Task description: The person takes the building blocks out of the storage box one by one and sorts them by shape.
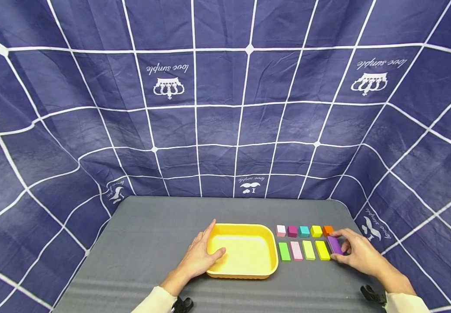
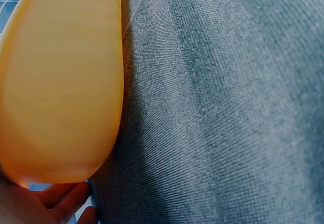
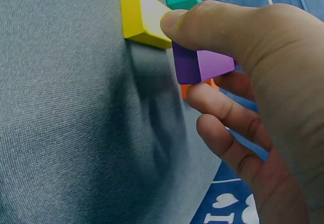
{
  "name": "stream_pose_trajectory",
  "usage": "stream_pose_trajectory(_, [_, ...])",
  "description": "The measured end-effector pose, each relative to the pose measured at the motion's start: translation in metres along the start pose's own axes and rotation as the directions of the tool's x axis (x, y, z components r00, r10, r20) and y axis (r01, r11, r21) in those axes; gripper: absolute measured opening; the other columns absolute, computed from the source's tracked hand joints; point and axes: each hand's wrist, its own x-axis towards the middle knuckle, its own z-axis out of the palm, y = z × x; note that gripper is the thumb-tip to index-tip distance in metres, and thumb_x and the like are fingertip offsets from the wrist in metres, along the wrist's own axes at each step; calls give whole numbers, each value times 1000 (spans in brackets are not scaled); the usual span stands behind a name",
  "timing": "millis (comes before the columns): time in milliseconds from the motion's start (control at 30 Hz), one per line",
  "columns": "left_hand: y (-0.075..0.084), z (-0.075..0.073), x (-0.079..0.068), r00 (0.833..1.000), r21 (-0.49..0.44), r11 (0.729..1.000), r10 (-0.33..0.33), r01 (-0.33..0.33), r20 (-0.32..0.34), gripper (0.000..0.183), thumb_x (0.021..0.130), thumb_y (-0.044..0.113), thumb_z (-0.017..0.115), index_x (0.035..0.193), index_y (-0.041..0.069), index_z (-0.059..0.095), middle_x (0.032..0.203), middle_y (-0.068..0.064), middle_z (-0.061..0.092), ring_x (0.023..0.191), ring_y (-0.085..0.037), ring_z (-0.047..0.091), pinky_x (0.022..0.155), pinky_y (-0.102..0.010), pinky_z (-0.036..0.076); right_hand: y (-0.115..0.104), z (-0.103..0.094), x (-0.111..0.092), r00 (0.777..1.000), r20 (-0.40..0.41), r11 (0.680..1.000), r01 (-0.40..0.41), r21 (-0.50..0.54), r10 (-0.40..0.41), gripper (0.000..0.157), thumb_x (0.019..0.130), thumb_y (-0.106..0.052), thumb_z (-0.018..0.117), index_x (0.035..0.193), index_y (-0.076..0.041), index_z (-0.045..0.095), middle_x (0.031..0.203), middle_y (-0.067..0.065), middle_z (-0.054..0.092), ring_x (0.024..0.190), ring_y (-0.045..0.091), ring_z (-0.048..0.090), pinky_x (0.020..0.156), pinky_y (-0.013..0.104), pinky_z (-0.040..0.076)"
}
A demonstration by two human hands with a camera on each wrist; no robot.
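A yellow plastic tray (image 1: 245, 275) sits on the grey cloth, and my left hand (image 1: 200, 254) grips its left side, thumb over the rim and fingers along the outer wall. From the left wrist view, the tray's wall (image 2: 61, 82) fills the left part and curled fingers (image 2: 71, 201) show past its end. My right hand (image 1: 360, 254) pinches a purple rectangular block (image 1: 334, 245) between thumb and fingers, at the right end of the front row. In the right wrist view the purple block (image 3: 215, 64) is close beside a yellow block (image 3: 144, 19), an orange cube (image 3: 185, 90) behind it.
Between tray and right hand stand two rows: a back row of cubes, from white (image 1: 281, 231) to orange (image 1: 328, 230), and a front row of flat blocks, from green (image 1: 284, 251) to yellow (image 1: 322, 250). A blue checked curtain (image 1: 217, 126) surrounds the grey surface (image 1: 139, 252).
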Motion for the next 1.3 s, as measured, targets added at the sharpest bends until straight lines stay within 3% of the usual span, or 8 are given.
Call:
stream_pose_trajectory(500, [0,0,-1,1000,2,1000,5,-5,-6,102,98,52,87,184,33,36,159,-19,66,146,-48,65,118,-73,52,11,10,-7,994,77,997,-82,12,81,64,71,-19,112,125,-9,79,92,-9,62,73,-7,50,62,22,43])
stream_pose_trajectory(1067, [1,0,-1,1000,7,1000,7,-7,-8,101,99,50,87,184,29,37,153,-19,68,144,-47,66,118,-72,53,16,13,-11,994,66,997,-82,12,81,63,71,-20,112,126,-7,83,97,-9,65,73,-9,50,63,22,41])
stream_pose_trajectory(1300, [1,1,-1,1000,11,1000,12,-11,-14,101,99,49,87,184,29,37,154,-20,67,144,-48,66,119,-72,53,16,14,-12,991,72,994,-112,-6,112,69,72,-22,112,131,-6,81,100,-6,67,75,-10,50,65,24,42])
